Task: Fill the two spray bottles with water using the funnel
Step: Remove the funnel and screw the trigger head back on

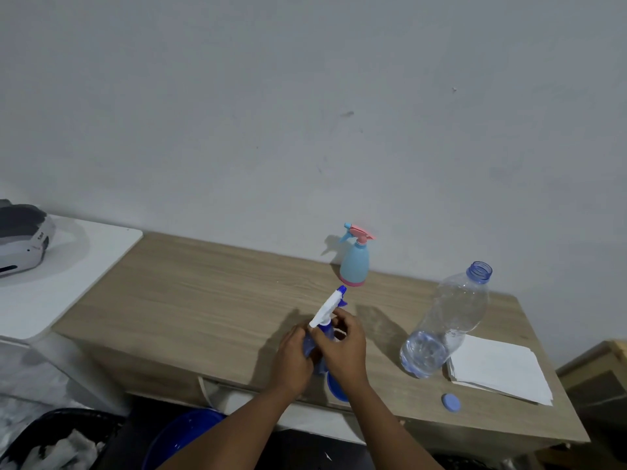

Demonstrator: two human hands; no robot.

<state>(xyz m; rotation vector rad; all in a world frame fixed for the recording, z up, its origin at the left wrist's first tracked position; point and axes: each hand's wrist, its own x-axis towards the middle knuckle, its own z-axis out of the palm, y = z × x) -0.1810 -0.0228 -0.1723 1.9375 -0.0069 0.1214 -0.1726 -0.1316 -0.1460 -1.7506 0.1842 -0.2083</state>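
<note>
I am holding the blue spray bottle (326, 310) over the front middle of the wooden worktop (203, 300), tilted so its white trigger head is pointing up and away from me. My left hand (293, 359) is gripping the blue body from the left, fingers curled round it, and my right hand (342, 354) is pinching the neck just below the white head with curled fingers and thumb. Most of the bottle's body is hiding behind my two hands, so I cannot tell how much is in it. The blue funnel (336, 390) is lying on the worktop near the front edge, partly covered by my right wrist. The second spray bottle (354, 262), pale blue with a pink base and pink trigger, is standing upright farther back, close to the wall (305, 113), apart from my hands. To my right the clear water bottle (444, 320) is standing uncapped, with water sitting only in its lower part, and its blue cap (451, 401) is lying near the front edge. A stack of white paper (498, 371) is lying just beside the water bottle's base on the right. Below the worktop's edge a blue basin (183, 432) is showing beside my left forearm.
</note>
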